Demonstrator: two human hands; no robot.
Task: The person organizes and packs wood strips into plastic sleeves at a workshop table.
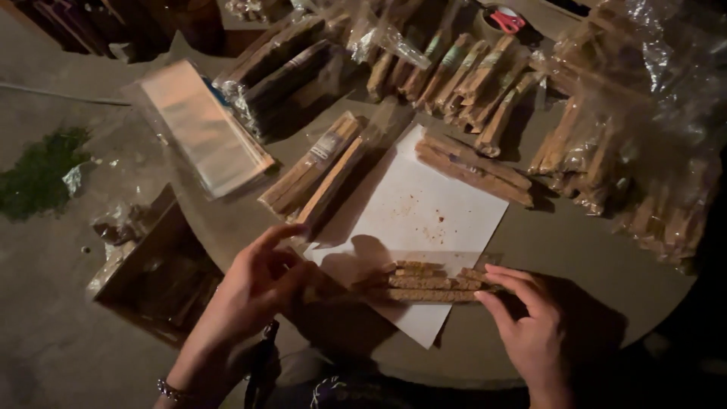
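- We work at a round table (575, 250) with a dull grey-brown top, seen in dim light from above.
- We see clear plastic packs of brown sticks (644, 144) heaped along the table's right edge, and a further row of wrapped stick bundles (462, 72) across the far side.
- A stack of flat clear sleeves (203, 129) lies at the table's left edge, tilted and partly over the rim.
- A white paper sheet (420, 208) lies at table centre, speckled with brown crumbs. Two loose long sticks (473, 168) rest across its far right corner.
- An open cardboard box (155, 269) sits on the floor below the table, left of our left arm.
- A small bundle of short brown sticks (428, 282) lies on the near part of the paper, lengthwise between our two hands.
- Our left hand (257, 284) sits at the bundle's left end, fingers half curled, index finger raised. The shadow there hides the contact, so we cannot tell whether it grips anything.
- Our right hand (530, 318) sits at the bundle's right end, fingers extended and loosely spread, fingertips (488, 284) touching the stick ends; it is not closed around them.
- A bracelet (173, 391) circles our left wrist.
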